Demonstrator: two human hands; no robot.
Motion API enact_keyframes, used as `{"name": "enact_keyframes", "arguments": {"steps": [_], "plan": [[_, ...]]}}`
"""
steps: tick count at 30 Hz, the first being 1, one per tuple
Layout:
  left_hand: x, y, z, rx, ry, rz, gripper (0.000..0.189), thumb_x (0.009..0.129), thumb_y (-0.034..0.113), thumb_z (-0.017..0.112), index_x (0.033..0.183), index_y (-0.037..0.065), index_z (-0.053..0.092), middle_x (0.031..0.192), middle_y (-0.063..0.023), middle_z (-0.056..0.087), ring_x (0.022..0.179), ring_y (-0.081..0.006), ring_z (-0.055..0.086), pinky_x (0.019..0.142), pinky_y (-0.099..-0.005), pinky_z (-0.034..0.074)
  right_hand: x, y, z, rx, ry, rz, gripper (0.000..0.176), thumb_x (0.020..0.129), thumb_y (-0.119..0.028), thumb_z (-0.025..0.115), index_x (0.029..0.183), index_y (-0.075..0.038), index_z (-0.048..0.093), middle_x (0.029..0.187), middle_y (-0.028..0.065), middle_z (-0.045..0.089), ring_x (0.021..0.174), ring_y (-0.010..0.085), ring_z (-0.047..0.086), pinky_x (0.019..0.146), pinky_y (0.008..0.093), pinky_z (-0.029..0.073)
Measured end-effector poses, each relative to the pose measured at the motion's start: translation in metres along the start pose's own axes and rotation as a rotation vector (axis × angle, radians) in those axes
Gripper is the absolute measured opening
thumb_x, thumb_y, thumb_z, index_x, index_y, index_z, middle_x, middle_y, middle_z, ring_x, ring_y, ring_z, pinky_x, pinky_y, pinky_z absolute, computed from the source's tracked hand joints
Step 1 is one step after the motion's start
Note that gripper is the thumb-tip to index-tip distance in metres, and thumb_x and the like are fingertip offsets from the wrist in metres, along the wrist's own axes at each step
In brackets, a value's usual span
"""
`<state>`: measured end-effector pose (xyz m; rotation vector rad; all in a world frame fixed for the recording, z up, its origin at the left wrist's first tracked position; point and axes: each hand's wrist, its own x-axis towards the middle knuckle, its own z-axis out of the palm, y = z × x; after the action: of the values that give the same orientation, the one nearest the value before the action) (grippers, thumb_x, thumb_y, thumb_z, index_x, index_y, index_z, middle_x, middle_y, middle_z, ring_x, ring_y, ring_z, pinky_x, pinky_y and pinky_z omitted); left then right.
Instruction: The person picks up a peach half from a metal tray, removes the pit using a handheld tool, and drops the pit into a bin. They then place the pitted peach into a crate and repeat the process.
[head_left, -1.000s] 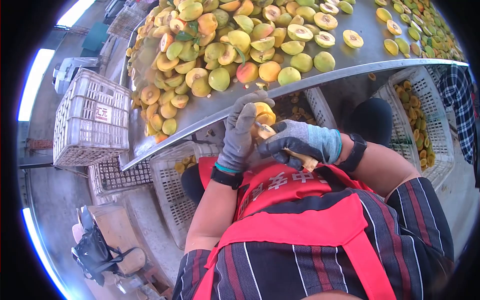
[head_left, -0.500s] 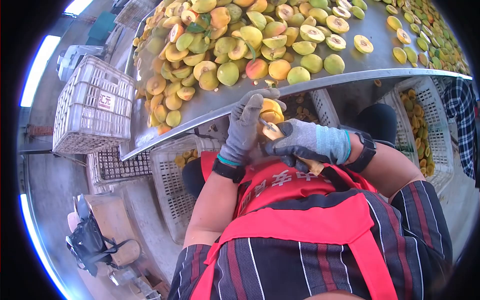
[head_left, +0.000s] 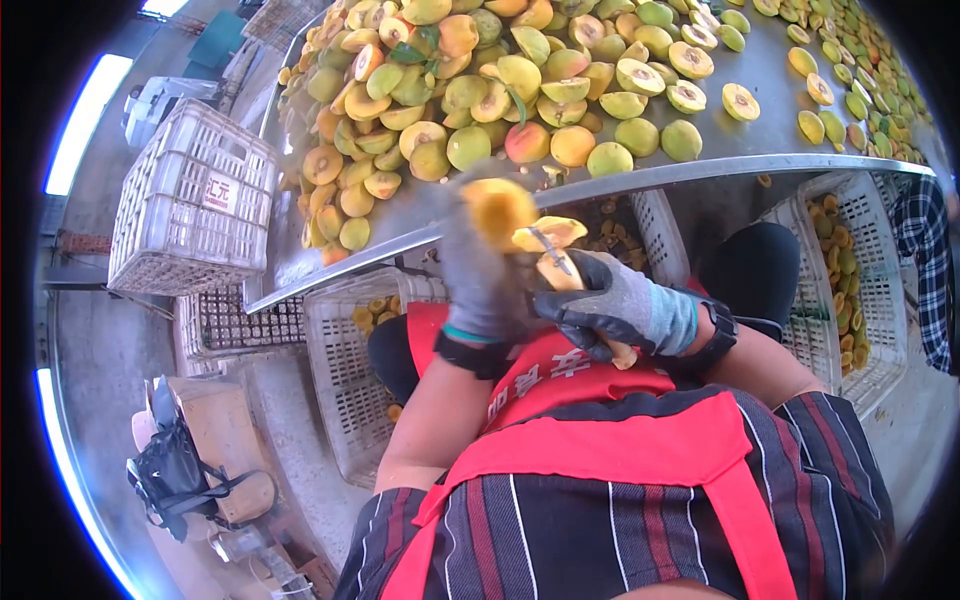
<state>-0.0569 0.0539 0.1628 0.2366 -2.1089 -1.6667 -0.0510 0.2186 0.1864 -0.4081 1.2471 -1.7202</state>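
Observation:
My left hand (head_left: 478,265), in a grey work glove and smeared by motion, is closed on a yellow peach half (head_left: 499,212) in front of the table edge. My right hand (head_left: 610,300), also gloved, grips a wooden-handled pitting knife (head_left: 560,270). Its handle end shows below the fist, and its metal blade points up and left. Against the blade sits another cut peach piece (head_left: 550,234), pale yellow inside, beside the left hand's fruit. Both hands are over my red apron (head_left: 600,430).
Halved peaches (head_left: 465,95) are heaped on the metal table (head_left: 640,175). A white plastic crate (head_left: 190,200) stands at the left. Crates below, one left (head_left: 345,400) and one right (head_left: 885,300), hold cut fruit. A checked sleeve (head_left: 925,260) shows far right.
My hands have drawn apart a little. The left has turned and shifted with its peach half, and a separate cut piece now shows at the knife blade. The view has shifted slightly.

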Motion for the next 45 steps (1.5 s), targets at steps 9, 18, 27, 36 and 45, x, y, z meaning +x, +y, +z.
{"name": "enact_keyframes", "arguments": {"steps": [9,18,27,36,45], "plan": [[0.019,0.048,-0.217,1.559,-0.329,-0.021,0.034,0.079,0.031,0.065,0.096,0.002,0.061,0.085,-0.0122,0.061,0.073,-0.0177,0.059,0.068,-0.0272,0.047,-0.007,0.023,-0.042,-0.452,-0.011,0.229,0.04,0.084,-0.044,0.057,0.089,-0.004,0.055,0.06,0.0057,0.052,0.047,0.0129,0.051,0.044,0.0285,0.042],[0.128,-0.031,-0.03,0.908,-0.376,-0.028,0.06,0.072,0.034,0.067,0.119,0.001,0.049,0.105,-0.0183,0.06,0.099,-0.0305,0.057,0.085,-0.0384,0.044,-0.004,0.023,-0.045,-0.308,0.03,0.342,0.057,0.089,-0.057,0.036,0.087,-0.004,0.056,0.057,0.0028,0.052,0.049,0.0116,0.052,0.046,0.0258,0.041],[0.107,-0.005,-0.037,-0.073,-0.403,-0.404,0.045,0.076,0.019,0.06,0.116,0.005,0.044,0.11,-0.0166,0.055,0.096,-0.0311,0.059,0.071,-0.039,0.053,0.005,0.025,-0.053,-0.378,0.083,0.18,0.031,0.083,-0.036,0.061,0.091,-0.007,0.055,0.061,0.004,0.053,0.046,0.0133,0.052,0.041,0.0251,0.042],[0.004,-0.005,-0.025,-0.643,-0.368,-0.482,0.048,0.074,0.004,0.053,0.122,0.006,0.045,0.11,-0.0118,0.056,0.096,-0.0255,0.058,0.071,-0.0366,0.054,0.012,-0.001,-0.032,0.08,0.043,0.089,0.037,0.089,-0.038,0.05,0.093,-0.002,0.056,0.06,0.0028,0.051,0.046,0.0109,0.049,0.041,0.0227,0.039],[-0.008,0.0,-0.032,-0.559,-0.477,-0.544,0.055,0.071,-0.001,0.051,0.124,0.005,0.043,0.113,-0.0062,0.053,0.104,-0.0181,0.052,0.09,-0.0306,0.043,0.029,-0.003,-0.043,-0.152,0.458,-0.17,0.031,0.08,-0.032,0.066,0.099,-0.008,0.061,0.069,0.0032,0.059,0.045,0.011,0.051,0.041,0.0251,0.042]]}}
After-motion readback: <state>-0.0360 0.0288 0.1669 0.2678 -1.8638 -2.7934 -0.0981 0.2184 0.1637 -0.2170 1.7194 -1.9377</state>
